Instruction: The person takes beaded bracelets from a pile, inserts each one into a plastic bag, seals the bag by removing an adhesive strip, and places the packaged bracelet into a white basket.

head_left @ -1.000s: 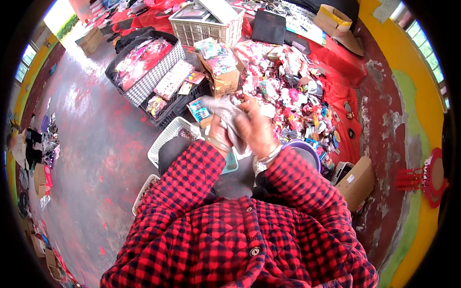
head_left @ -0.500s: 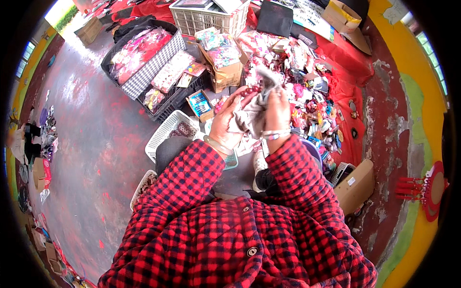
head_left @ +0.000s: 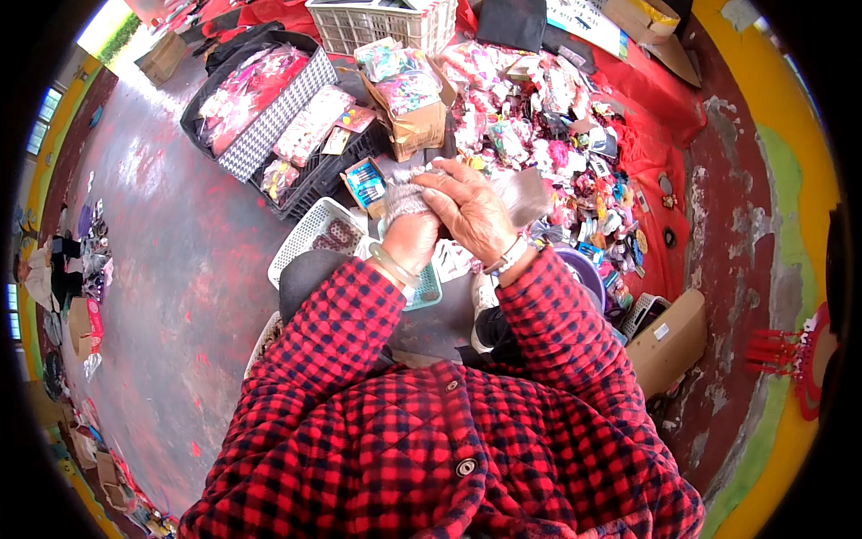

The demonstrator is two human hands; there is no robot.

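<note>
A grey cloth [head_left: 406, 199] is bunched over the fingers of my left hand [head_left: 413, 241], which curls beneath it. Laid across from the right, my right hand [head_left: 469, 214] presses its bent fingers onto the cloth and grips it. A loose, motion-smeared end of the cloth sticks out past the right hand toward the heap of goods. The dark red beads seen a moment earlier are hidden. Below the hands stand a white plastic basket [head_left: 292, 254] with dark red items inside and a pale green basket [head_left: 433, 289]. A small box of blue packets [head_left: 366, 184] lies just beyond the left hand.
A large heap of small colourful accessories [head_left: 566, 153] covers red cloth at the right. Beyond are an open cardboard box [head_left: 417, 130], a houndstooth-sided bin [head_left: 269, 126], a black crate [head_left: 314, 184] and a beige crate [head_left: 377, 31]. A purple tub [head_left: 584, 269] and brown carton [head_left: 666, 343] stand right.
Both hands have come lower and closer together. The red beads in my left hand have gone out of sight, and the cloth now covers the left fingers with my right hand on top.
</note>
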